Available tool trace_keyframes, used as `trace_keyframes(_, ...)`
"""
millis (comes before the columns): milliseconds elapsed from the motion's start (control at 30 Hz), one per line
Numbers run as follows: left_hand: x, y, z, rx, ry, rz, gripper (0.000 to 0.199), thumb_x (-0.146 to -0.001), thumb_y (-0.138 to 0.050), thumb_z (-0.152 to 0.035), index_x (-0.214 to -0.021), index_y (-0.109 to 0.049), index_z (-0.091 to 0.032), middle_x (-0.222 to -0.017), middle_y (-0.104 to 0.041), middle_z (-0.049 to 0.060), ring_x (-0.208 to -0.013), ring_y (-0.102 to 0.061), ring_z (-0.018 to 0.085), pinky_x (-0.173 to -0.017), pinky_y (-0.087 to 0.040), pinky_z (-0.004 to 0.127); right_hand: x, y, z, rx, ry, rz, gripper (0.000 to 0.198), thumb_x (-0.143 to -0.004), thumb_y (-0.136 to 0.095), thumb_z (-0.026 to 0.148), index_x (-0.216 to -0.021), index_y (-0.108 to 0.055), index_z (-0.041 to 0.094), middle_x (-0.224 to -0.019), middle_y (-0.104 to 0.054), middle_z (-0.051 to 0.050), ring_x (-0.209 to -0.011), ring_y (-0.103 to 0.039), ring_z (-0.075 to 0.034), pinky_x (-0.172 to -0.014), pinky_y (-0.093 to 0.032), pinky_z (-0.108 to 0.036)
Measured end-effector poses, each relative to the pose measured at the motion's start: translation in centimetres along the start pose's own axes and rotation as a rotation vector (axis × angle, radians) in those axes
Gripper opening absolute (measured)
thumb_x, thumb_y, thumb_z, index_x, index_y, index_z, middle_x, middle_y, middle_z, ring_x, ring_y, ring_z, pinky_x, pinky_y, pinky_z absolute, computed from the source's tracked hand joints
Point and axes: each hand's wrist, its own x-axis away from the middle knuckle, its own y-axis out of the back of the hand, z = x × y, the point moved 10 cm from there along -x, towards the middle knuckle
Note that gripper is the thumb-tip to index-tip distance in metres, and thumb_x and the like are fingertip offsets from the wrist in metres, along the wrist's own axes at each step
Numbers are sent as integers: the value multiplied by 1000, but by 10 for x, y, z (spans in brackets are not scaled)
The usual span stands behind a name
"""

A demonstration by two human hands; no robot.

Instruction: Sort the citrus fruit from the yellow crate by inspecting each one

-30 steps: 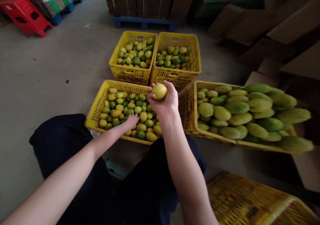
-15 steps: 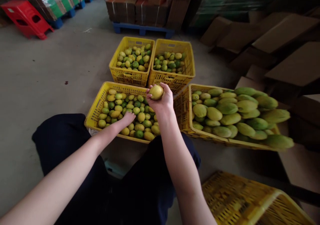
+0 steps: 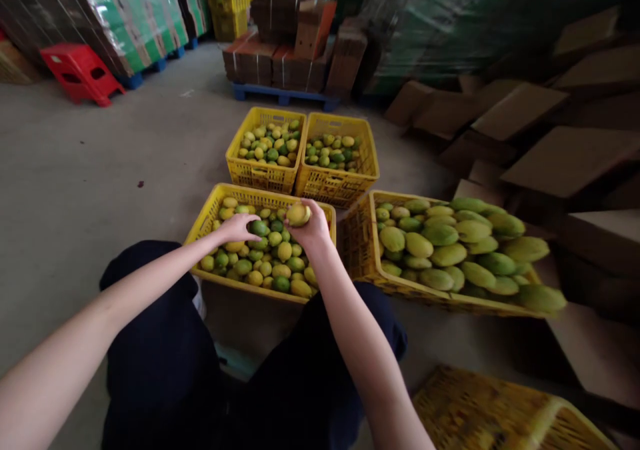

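My right hand is closed round a yellow lemon, held above the right part of the near yellow crate. In that crate lie many yellow and green lemons. Over its left half is my left hand, thumb and fingers curved round a dark green lemon. Whether that lemon is lifted off the others I cannot tell.
Behind stand two yellow crates of lemons, a left one and a right one. To the right, a crate is heaped with papayas. Another yellow crate lies lower right. Flattened cardboard and a red stool stand farther off.
My left hand has risen slightly and moved left, from among the lemons to a grip round a green one. My right hand has lowered and come closer to it, still holding the yellow lemon.
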Motion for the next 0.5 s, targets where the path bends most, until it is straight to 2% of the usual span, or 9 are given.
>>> trace_keyframes(100,-2,55,-29,280,-122,-230,63,-63,-82,-42,-118,-64,-15,-123,-66,13,-110,-62,28,-95,-49,36,0,4,1,39,90,15,15,-59,-64,13,-71,-59,21,-57,-60,4,-53,-57,-14,-45,-47,-24)
trace_keyframes(167,5,75,-40,474,-160,-309,61,-63,-81,-42,-115,-63,-15,-118,-68,12,-106,-64,26,-92,-52,37,3,3,4,67,161,76,24,-54,-66,11,-76,-63,21,-62,-64,4,-58,-60,-15,-49,-50,-25)
trace_keyframes(300,23,81,-60,720,-188,-272,58,-62,-82,-43,-111,-66,-18,-106,-72,8,-97,-68,25,-89,-54,37,15,-5,11,182,309,206,33,-51,-77,15,-82,-66,20,-72,-70,2,-65,-64,-15,-61,-54,-27)
trace_keyframes(400,34,90,-79,781,-241,-275,54,-62,-84,-41,-110,-68,-21,-111,-71,7,-103,-66,25,-94,-52,37,25,-16,14,255,367,261,32,-55,-83,22,-82,-67,19,-81,-73,-1,-68,-65,-16,-68,-54,-30)
trace_keyframes(500,36,94,-89,931,-239,-263,57,-62,-84,-38,-114,-66,-22,-114,-70,6,-104,-67,24,-92,-53,36,36,-31,23,317,478,304,35,-58,-85,24,-88,-68,21,-89,-74,-1,-79,-66,-18,-77,-54,-31)
